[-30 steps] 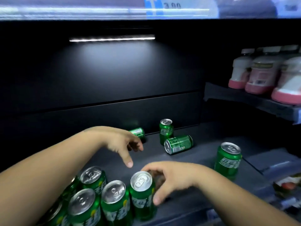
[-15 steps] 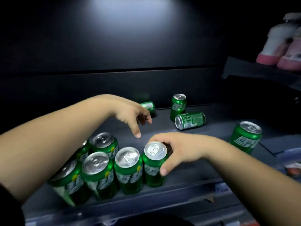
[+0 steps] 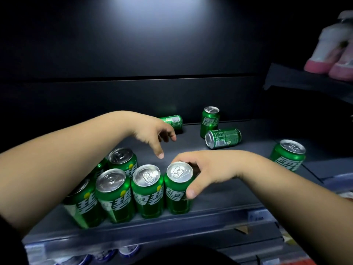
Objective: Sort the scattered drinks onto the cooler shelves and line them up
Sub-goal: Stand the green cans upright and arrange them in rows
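Head view is showing the cooler shelf (image 3: pixel 219 199) looking roughly half sorted: the front row of green cans (image 3: pixel 147 190) is standing lined up, the right hand (image 3: pixel 212 169) is keeping its grip round the end can (image 3: pixel 178 188), the left hand (image 3: pixel 150 132) is hovering loose and empty, and four stray cans (image 3: pixel 223 138) are waiting behind.

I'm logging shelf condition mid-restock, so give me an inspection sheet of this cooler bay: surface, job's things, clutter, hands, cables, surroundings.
Surface: dark grey metal cooler shelf, dimly lit.
Job's things: front row of upright green metal drink cans; stray upright cans at back and right; tipped cans at back left and back centre.
Clutter: nothing seen.
Hands: left hand hovers behind the row, holding nothing; right hand grips the row's end can.
Cables: nothing seen.
Surroundings: pink-and-white plastic bottles on a higher shelf, right; black back wall.
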Tool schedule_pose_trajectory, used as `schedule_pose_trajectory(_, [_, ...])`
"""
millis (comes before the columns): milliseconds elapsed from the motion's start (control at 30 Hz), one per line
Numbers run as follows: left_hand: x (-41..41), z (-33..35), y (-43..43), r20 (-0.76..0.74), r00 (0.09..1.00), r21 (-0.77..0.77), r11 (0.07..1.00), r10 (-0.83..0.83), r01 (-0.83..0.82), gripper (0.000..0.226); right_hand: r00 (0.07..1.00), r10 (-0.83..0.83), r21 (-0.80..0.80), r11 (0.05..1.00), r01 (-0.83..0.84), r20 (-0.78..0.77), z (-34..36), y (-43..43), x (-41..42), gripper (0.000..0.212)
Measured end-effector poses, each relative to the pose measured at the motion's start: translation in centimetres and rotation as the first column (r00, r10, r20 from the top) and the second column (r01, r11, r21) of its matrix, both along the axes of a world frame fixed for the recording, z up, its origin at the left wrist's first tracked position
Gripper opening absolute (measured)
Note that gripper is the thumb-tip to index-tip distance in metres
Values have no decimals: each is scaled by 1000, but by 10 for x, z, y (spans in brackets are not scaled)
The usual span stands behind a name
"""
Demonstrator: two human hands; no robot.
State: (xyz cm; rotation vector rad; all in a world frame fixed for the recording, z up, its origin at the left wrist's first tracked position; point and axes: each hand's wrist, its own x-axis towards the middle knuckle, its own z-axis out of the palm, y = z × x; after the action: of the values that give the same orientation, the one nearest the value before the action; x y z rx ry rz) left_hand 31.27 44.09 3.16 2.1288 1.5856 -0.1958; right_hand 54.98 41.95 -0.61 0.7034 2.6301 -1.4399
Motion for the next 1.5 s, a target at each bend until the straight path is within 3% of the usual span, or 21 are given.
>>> schedule_pose_trajectory(67, [0, -3, 5, -51, 999, 70, 998, 1, 3, 78, 999, -43, 25, 999, 43, -2, 1, 12, 0, 67])
schedule_pose_trajectory(133, [-3, -6, 13, -75, 997, 169, 985, 32, -19, 84, 976, -202, 140, 967, 212, -80, 4, 31, 0, 72])
schedule_pose_trajectory(300, [-18, -17, 43, -61, 992, 373, 924, 113, -82, 84, 787, -540, 355, 702, 617, -299, 2, 85, -3, 75])
schedule_pose_trajectory(433, [-28, -25, 68, -20, 987, 433, 891, 161, -137, 85, 693, -645, 488, 515, 705, -321, -11, 127, -10, 77])
schedule_pose_trajectory(533, [-34, -37, 86, -41, 981, 407, 900, 188, -156, 94, 647, -703, 518, 451, 726, -295, -19, 150, -13, 81])
schedule_pose_trajectory(633, [-39, -44, 103, -78, 979, 356, 922, 190, -151, 97, 626, -740, 504, 454, 735, -246, -24, 167, -15, 79])
schedule_pose_trajectory(733, [-41, -50, 118, -104, 975, 334, 931, 194, -149, 93, 609, -737, 496, 427, 756, -295, -23, 171, -16, 66])
schedule_pose_trajectory(900, [-49, -62, 125, -184, 965, 348, 931, 185, -112, 88, 694, -638, 368, 589, 719, -334, -19, 154, -31, 72])
schedule_pose_trajectory(1033, [-50, -66, 128, -236, 956, 298, 949, 173, -98, 91, 745, -589, 383, 640, 666, -312, -20, 145, -43, 75])
schedule_pose_trajectory(1200, [-40, -21, 118, -171, 975, 265, 960, 140, -91, 58, 753, -581, 399, 640, 657, -308, -13, 142, -36, 71])
schedule_pose_trajectory(1367, [-21, 15, 90, -154, 985, 194, 980, 79, -48, 43, 784, -559, 321, 715, 621, -271, -9, 134, -37, 70])
schedule_pose_trajectory(1500, [-17, 8, 70, -145, 986, 155, 987, 77, -54, 38, 820, -541, 463, 688, 559, -185, -5, 125, -43, 61])
